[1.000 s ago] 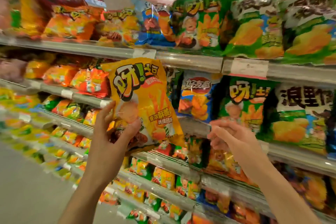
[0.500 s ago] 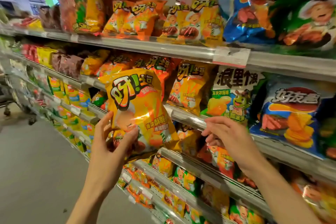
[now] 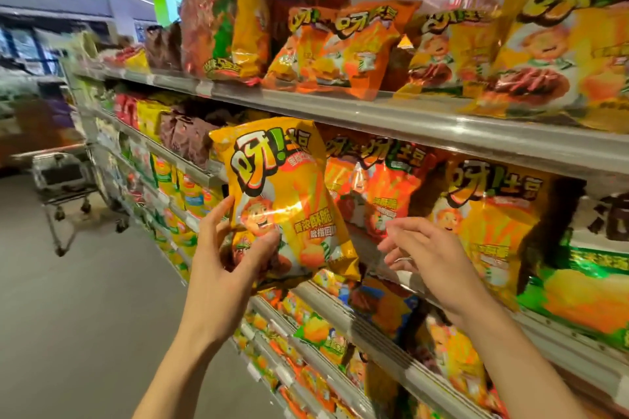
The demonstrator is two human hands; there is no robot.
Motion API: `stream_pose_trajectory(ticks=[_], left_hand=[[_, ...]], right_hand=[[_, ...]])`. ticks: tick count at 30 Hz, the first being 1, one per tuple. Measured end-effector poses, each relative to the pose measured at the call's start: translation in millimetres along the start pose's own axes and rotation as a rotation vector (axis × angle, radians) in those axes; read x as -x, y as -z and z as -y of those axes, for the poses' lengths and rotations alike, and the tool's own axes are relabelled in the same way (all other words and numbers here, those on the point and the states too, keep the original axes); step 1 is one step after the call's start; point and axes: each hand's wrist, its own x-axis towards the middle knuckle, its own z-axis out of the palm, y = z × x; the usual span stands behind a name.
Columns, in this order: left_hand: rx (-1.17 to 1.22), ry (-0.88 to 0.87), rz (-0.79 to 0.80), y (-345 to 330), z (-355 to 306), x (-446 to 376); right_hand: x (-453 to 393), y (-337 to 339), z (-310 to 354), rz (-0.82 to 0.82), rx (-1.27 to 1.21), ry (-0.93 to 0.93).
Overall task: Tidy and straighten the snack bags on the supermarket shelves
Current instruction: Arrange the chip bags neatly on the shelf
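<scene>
My left hand grips a yellow snack bag by its lower left corner and holds it upright in front of the second shelf. My right hand hovers just right of the bag with fingers loosely spread, holding nothing, in front of the orange bags standing on that shelf. More orange and yellow bags of the same brand lean on the top shelf above.
Long shelving runs from the far left to the near right, packed with snack bags on every level. A shopping trolley stands in the aisle at left. The grey floor lies open below my left arm.
The view has swung further left along the aisle, bringing orange and yellow bags behind the held bag. My left hand keeps its grip on the bag; my right hand's fingers have spread.
</scene>
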Motion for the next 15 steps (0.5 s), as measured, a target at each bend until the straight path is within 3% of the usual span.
stream_pose_trajectory(ticks=[5,12,15], left_hand=[[0.030,-0.025,0.052,8,25,-52],[0.157,-0.006,0.264,22,50,-127],[0.249,-0.020,0.366,17,47,-148]], right_hand=[[-28,-26,1,-0.077,0.043,-0.024],[-44,-65,13,-0.269,0.055,-0.033],[-38,-77,29,-0.279,0.138,-0.004]])
